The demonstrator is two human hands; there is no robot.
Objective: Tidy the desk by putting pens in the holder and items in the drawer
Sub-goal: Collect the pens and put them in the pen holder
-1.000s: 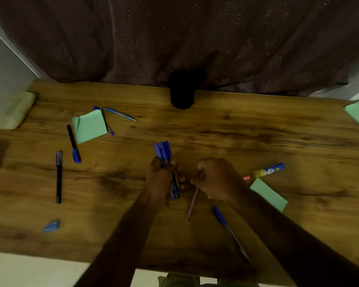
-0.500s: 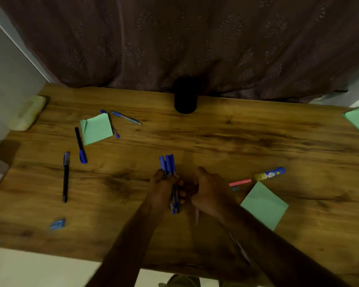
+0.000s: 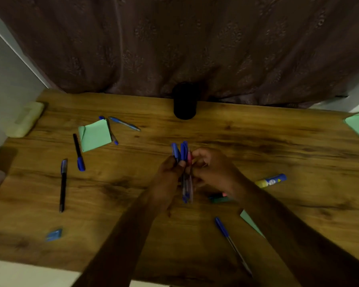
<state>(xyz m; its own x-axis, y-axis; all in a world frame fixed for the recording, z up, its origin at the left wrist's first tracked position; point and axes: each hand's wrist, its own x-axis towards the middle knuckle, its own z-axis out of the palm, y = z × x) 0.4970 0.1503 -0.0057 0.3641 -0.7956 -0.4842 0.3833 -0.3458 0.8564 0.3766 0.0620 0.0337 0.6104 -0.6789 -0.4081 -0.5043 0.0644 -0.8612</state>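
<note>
Several blue-capped pens (image 3: 182, 151) stand bunched, gripped by the left hand (image 3: 169, 172) over the middle of the desk (image 3: 278, 141); the right hand (image 3: 211, 168) pinches a pink pen (image 3: 189, 157) against them.

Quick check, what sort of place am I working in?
Probably a home study desk: a wooden desk set against a curtain, with a black pen holder, scattered pens and green sticky notes.

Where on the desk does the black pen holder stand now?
In the head view, the black pen holder stands at the far edge of the desk, near its middle, just in front of the curtain.
</note>
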